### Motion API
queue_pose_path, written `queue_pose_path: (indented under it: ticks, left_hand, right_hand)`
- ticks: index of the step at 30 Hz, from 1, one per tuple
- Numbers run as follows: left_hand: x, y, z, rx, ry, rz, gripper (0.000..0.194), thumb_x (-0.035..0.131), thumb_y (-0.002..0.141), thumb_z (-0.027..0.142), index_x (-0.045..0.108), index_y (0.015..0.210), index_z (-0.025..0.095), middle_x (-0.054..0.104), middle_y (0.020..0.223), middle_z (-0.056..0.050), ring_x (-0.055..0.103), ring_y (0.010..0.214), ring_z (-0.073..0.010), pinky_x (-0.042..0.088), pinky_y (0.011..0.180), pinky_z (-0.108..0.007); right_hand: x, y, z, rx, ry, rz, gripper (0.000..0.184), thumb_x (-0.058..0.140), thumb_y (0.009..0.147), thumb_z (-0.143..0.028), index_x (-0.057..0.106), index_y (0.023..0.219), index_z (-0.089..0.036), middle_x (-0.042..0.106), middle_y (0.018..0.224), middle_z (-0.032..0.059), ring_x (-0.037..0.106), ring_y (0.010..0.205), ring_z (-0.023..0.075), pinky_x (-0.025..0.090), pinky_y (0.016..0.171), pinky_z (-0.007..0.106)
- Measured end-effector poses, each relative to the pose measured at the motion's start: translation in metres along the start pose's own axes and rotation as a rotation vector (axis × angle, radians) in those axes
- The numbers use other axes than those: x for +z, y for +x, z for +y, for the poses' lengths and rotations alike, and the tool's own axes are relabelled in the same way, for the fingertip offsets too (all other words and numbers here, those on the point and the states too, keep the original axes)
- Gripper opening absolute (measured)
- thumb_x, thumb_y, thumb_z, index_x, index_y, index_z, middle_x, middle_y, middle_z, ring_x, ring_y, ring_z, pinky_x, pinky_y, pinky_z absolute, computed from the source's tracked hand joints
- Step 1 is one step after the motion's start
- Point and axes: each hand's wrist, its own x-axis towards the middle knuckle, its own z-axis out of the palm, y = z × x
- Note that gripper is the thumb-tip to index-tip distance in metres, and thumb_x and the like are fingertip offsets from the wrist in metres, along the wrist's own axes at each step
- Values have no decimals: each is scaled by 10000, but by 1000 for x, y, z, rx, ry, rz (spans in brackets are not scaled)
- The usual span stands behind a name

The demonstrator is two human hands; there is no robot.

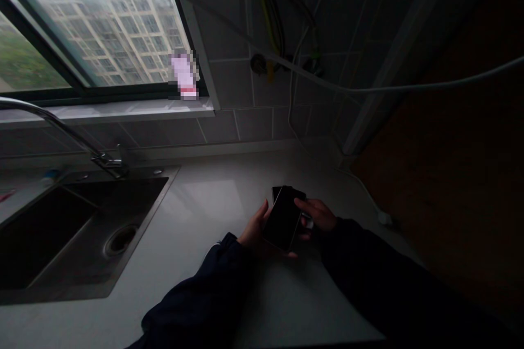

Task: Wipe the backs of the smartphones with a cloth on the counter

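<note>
A dark smartphone (283, 221) is held tilted above the white countertop, its black face toward me. My left hand (257, 226) cradles it from the left and below, with fingertips showing past its lower edge. On its upper right edge, the thumb of my right hand (321, 214) presses the front while the other fingers curl behind. Behind the phone's top left corner, part of another dark flat object (276, 192) shows; most of it is hidden. Something small and pale (309, 222) shows by my right fingers, too dim to make out.
A steel sink (61, 278) with a curved faucet (57, 122) lies to the left. The white countertop (204, 207) runs to a tiled wall under a window. A white cable (364, 188) trails along the right to a plug-like end (385, 218). Another cable (385, 89) crosses overhead.
</note>
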Motion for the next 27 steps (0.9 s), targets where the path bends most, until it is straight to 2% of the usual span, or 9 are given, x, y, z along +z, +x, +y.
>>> queue_pose_path:
  ticks: [5, 8, 10, 13, 16, 19, 21, 23, 27]
  left_hand:
    - [-7, 0, 3, 155, -13, 86, 656, 396, 961, 629, 531, 1413, 173, 636, 1310, -219, 700, 1049, -398, 572, 789, -512]
    - [-10, 0, 5, 233, -7, 153, 659, 423, 954, 606, 526, 1425, 157, 628, 1329, -226, 728, 959, -363, 569, 781, -498]
    - [-11, 0, 6, 251, -9, 185, 656, 433, 948, 594, 537, 1416, 145, 625, 1339, -220, 730, 942, -355, 567, 786, -505]
    - [-11, 0, 7, 243, -3, 205, 649, 433, 944, 594, 559, 1390, 140, 641, 1318, -208, 730, 930, -357, 567, 785, -512]
    - [-11, 0, 6, 200, 16, 163, 660, 420, 947, 597, 545, 1397, 131, 637, 1317, -219, 728, 933, -359, 569, 774, -499]
    - [-10, 1, 3, 136, 50, 86, 671, 410, 948, 613, 491, 1439, 164, 632, 1315, -225, 731, 921, -367, 570, 748, -499]
    - [-10, 1, 0, 96, 68, 49, 689, 404, 944, 637, 446, 1467, 190, 635, 1298, -229, 734, 895, -370, 569, 730, -507]
    - [-10, 1, -2, 89, 75, 55, 704, 393, 946, 651, 395, 1499, 215, 668, 1225, -214, 737, 860, -361, 572, 713, -509]
    - [-9, 3, -1, 137, 82, 157, 715, 393, 953, 649, 322, 1547, 257, 723, 1066, -155, 734, 752, -316, 574, 653, -461]
  right_hand:
    - [-4, 5, -4, -76, 126, 72, 459, 807, 677, -570, 647, 859, -180, 656, 660, -8, 592, 482, 128, 482, 430, 238]
    - [-10, 11, -3, -160, 134, 174, 569, 842, 624, -484, 648, 1077, -198, 746, 850, 41, 715, 693, 196, 582, 597, 304]
    - [-16, 16, 0, -232, 65, 272, 597, 839, 616, -457, 655, 1119, -193, 772, 931, 81, 746, 802, 252, 606, 673, 373]
    - [-28, 22, 4, -309, -51, 390, 503, 797, 674, -497, 709, 1058, -183, 785, 952, 108, 749, 890, 297, 600, 787, 466]
    - [-34, 21, 2, -377, -132, 460, 446, 711, 777, -558, 755, 1016, -184, 779, 1045, 120, 715, 1043, 317, 522, 980, 527]
    - [-29, 12, -3, -535, -300, 522, 440, 615, 894, -530, 735, 1166, -206, 719, 1255, 108, 623, 1244, 306, 411, 1125, 518]
    - [-20, 5, -2, -720, -550, 483, 411, 528, 974, -464, 691, 1261, -218, 662, 1359, 93, 532, 1359, 282, 378, 1164, 497]
    - [-11, 1, 3, -856, -854, 332, 427, 437, 1025, -419, 653, 1322, -201, 616, 1419, 97, 423, 1447, 285, 341, 1187, 527]
    - [1, 0, 17, -812, -1271, 59, 632, 375, 1030, -530, 482, 1478, -97, 441, 1552, 168, 217, 1519, 392, 232, 1172, 693]
